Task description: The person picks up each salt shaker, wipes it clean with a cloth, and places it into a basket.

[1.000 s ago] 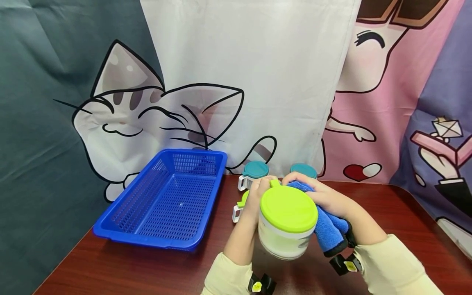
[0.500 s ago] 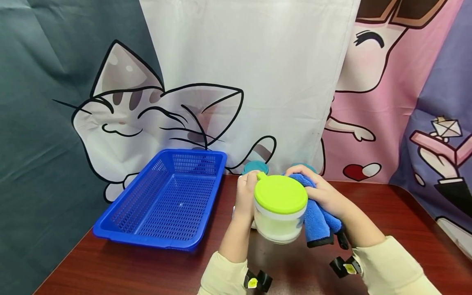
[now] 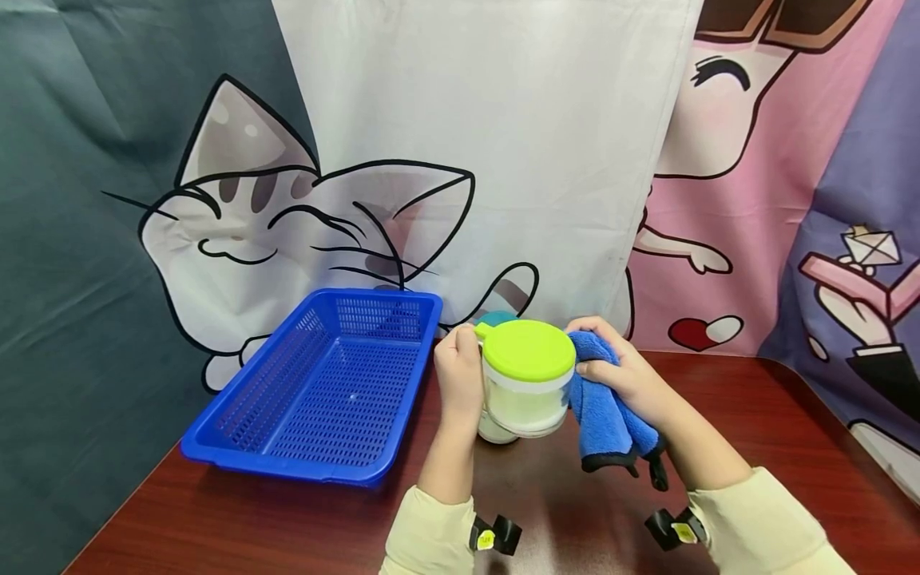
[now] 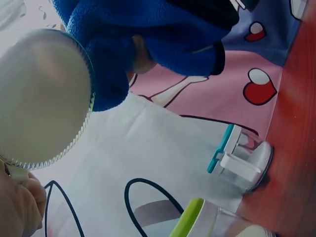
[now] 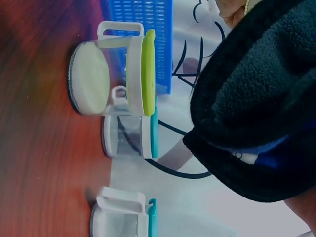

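My left hand (image 3: 460, 371) grips the handle side of a clear seasoning jar (image 3: 528, 403) with a lime-green lid, lifted above the table. Pale contents show through its wall, and its round base faces the camera in the left wrist view. A blue cloth (image 3: 604, 423) with black edging hangs bunched from my right hand (image 3: 625, 375), whose fingers curl round it. The cloth's upper part lies right at the jar's right side. In the right wrist view, folds of cloth hide most of the right hand.
A blue perforated basket (image 3: 338, 407) stands on the left. Behind the held jar, another green-lidded jar (image 5: 113, 74) rests on the reddish-brown table (image 3: 546, 519). Two teal-lidded jars, one nearer the basket (image 5: 131, 136) and one apart (image 5: 123, 217), stand by the printed backdrop (image 3: 503, 160).
The held jar has moved left and up in the head view, with its handle side turned more to the left. The right hand and cloth have shifted slightly left alongside it.
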The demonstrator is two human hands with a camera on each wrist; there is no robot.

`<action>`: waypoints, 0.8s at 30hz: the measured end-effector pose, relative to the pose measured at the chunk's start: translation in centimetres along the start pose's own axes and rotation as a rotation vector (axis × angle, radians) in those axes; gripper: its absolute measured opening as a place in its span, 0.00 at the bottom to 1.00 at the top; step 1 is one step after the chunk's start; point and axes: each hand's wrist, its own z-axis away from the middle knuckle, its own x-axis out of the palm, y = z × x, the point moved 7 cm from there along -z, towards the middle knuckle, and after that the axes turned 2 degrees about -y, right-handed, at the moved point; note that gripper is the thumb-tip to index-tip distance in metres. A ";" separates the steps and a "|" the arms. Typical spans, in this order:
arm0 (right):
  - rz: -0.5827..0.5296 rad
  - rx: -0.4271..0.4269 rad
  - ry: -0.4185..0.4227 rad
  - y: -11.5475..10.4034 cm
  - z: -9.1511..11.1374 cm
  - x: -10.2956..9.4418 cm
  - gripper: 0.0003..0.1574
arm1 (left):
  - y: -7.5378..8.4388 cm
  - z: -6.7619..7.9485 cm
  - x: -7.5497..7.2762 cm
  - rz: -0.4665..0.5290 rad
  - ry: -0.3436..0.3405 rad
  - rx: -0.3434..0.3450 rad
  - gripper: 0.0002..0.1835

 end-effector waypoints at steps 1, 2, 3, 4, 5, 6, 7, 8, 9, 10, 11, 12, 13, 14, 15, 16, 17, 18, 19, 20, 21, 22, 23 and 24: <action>0.006 0.007 0.011 0.1 0.0 0.0 0.20 | 0.0 -0.1 -0.2 -0.013 0.013 0.003 0.18; 0.012 0.014 0.022 0.1 0.0 -0.1 0.20 | 0.0 -0.1 -0.4 -0.026 0.029 0.009 0.18; 0.021 0.019 0.034 0.1 -0.1 -0.1 0.20 | 0.1 -0.1 -0.6 -0.034 0.044 0.019 0.18; 0.028 0.027 0.048 0.2 -0.1 -0.1 0.20 | 0.1 -0.1 -0.7 -0.042 0.061 0.026 0.18; 0.031 0.032 0.060 0.2 -0.1 -0.1 0.20 | 0.1 -0.1 -0.9 -0.050 0.074 0.038 0.19; 0.031 0.041 0.073 0.1 -0.1 0.0 0.20 | -0.3 -0.2 -1.0 -0.051 0.086 0.054 0.18; 0.034 0.052 0.088 0.1 -0.1 0.0 0.20 | -0.3 -0.2 -1.0 -0.056 0.097 0.077 0.18; 0.032 0.063 0.103 0.1 -0.1 0.1 0.20 | -0.2 -0.2 -1.1 -0.060 0.107 0.101 0.18; 0.029 0.073 0.119 0.1 -0.1 0.2 0.20 | -0.1 -0.1 -1.1 -0.067 0.116 0.124 0.18; 0.025 0.088 0.137 0.1 -0.1 0.3 0.19 | 0.0 -0.1 -1.2 -0.076 0.125 0.145 0.18; 0.017 0.103 0.154 0.1 -0.1 0.4 0.19 | 0.1 -0.1 -1.2 -0.087 0.134 0.167 0.18; 0.009 0.120 0.174 0.1 -0.1 0.6 0.19 | 0.2 -0.1 -1.3 -0.100 0.142 0.188 0.17; 0.003 0.135 0.194 0.1 -0.1 0.7 0.20 | 0.3 0.0 -1.3 -0.116 0.149 0.209 0.17; -0.003 0.151 0.215 0.1 -0.1 0.8 0.20 | 0.4 0.0 -1.3 -0.131 0.154 0.226 0.17; -0.001 0.165 0.236 0.1 -0.1 0.9 0.20 | 0.5 0.1 -1.3 -0.150 0.156 0.240 0.16; 0.001 0.177 0.257 0.1 0.0 1.0 0.20 | 0.6 0.1 -1.2 -0.162 0.152 0.251 0.16; 0.003 0.187 0.275 0.0 0.0 1.0 0.20 | 0.7 0.1 -1.2 -0.168 0.143 0.254 0.16; 0.011 0.198 0.290 0.0 0.0 1.0 0.21 | 0.7 0.1 -1.1 -0.174 0.126 0.252 0.16; 0.017 0.208 0.302 -0.1 0.1 0.9 0.21 | 0.8 0.0 -1.0 -0.175 0.099 0.239 0.17; 0.024 0.220 0.313 -0.1 0.1 0.7 0.21 | 0.8 -0.1 -0.8 -0.173 0.063 0.216 0.17; 0.033 0.231 0.321 -0.1 0.2 0.5 0.21 | 0.7 -0.2 -0.5 -0.165 0.014 0.185 0.18; 0.040 0.245 0.328 0.0 0.2 0.2 0.21 | 0.6 -0.2 -0.3 -0.149 -0.046 0.148 0.18; 0.049 0.262 0.334 0.1 0.3 -0.2 0.22 | 0.6 -0.3 0.1 -0.128 -0.118 0.101 0.18; 0.055 0.278 0.338 0.2 0.4 -0.5 0.22 | 0.4 -0.3 0.5 -0.101 -0.202 0.044 0.19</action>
